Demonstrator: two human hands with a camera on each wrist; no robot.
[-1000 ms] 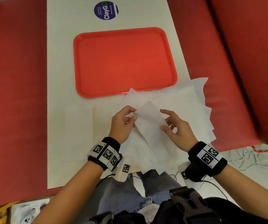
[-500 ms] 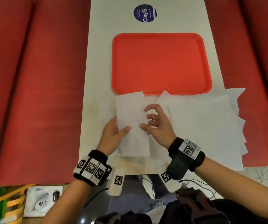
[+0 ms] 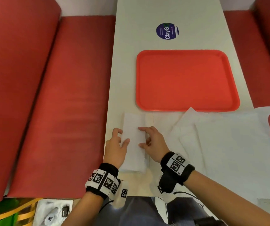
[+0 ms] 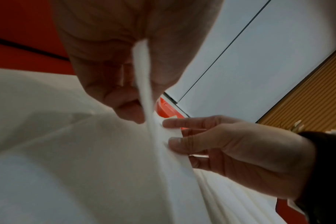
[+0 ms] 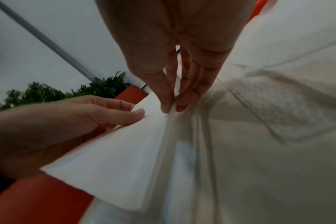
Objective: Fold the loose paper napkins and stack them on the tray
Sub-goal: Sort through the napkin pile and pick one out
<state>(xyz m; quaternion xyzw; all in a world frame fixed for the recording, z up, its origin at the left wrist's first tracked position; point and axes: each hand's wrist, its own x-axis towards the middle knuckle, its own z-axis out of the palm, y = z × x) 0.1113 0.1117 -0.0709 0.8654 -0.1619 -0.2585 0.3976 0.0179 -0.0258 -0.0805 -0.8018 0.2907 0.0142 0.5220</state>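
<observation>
A long folded white napkin point(image 3: 133, 144) lies near the table's left edge, below the bare red tray point(image 3: 186, 80). It rests over another folded napkin point(image 3: 147, 121) whose right edge shows. My left hand point(image 3: 122, 136) pinches its left side, thumb on top; the left wrist view shows the napkin's edge point(image 4: 144, 84) between thumb and fingers. My right hand point(image 3: 143, 137) pinches its right side, with thumb and fingertips point(image 5: 179, 106) closed on the paper in the right wrist view. A heap of loose unfolded napkins point(image 3: 228, 152) spreads to the right.
A round blue sticker point(image 3: 167, 31) marks the white table point(image 3: 147, 70) beyond the tray. Red bench seats point(image 3: 57, 111) flank the table on both sides. The loose napkins overhang the table's right edge. A white device point(image 3: 51, 217) lies on the floor at lower left.
Both hands carried the folded napkin leftward, away from the loose heap, and brought it down flat near the table's left edge over the other folded napkin.
</observation>
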